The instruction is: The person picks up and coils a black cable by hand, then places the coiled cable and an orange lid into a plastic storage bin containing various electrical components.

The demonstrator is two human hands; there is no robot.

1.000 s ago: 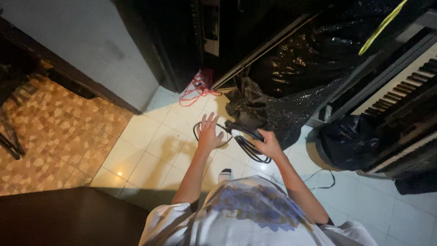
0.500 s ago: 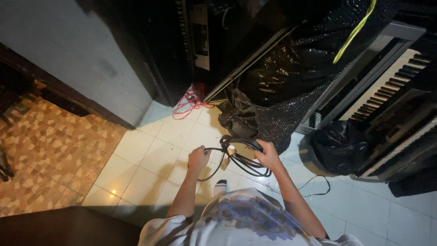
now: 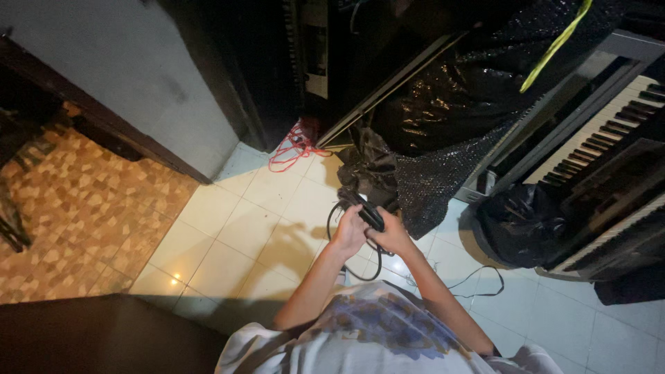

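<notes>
My left hand (image 3: 348, 234) and right hand (image 3: 392, 235) together, both gripping black cable (image 3: 367, 213) (loops hang below) over pale floor tiles (image 3: 235, 235). Red cord (image 3: 294, 147) by wall; keyboard (image 3: 596, 135) at right.

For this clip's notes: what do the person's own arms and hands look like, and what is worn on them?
Both arms are bare from the short sleeves down, slim and lit from above. The left hand and right hand wear no gloves; no rings, watch or bands can be made out. The short-sleeved shirt is white or pale grey with a blue and brown print across the front.
</notes>
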